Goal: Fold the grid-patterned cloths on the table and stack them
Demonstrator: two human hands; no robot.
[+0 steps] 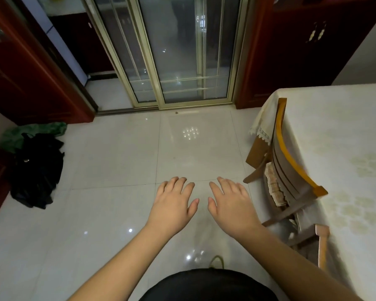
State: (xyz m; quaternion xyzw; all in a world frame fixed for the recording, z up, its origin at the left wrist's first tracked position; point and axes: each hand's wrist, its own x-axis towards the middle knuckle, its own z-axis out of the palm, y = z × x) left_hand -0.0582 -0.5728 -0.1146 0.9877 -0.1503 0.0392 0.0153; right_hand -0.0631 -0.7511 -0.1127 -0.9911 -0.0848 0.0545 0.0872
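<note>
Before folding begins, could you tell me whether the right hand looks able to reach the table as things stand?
Probably yes: the right hand is open and holds nothing, and the table lies to its right, though a chair stands between.

Left hand [174, 203] and right hand [230, 205] outstretched, palms down, fingers loosely spread.

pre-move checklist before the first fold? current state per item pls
1. Left hand free: ok, fingers spread, holds nothing.
2. Right hand free: ok, open, holds nothing.
3. Grid-patterned cloths in view: not ok, none visible.
4. Table within view: ok, at the right, under a pale tablecloth; only part shows.
5. Access to table edge: not ok, a wooden chair stands against it.
6. Hands over the table: not ok, both hover above the tiled floor.
</note>
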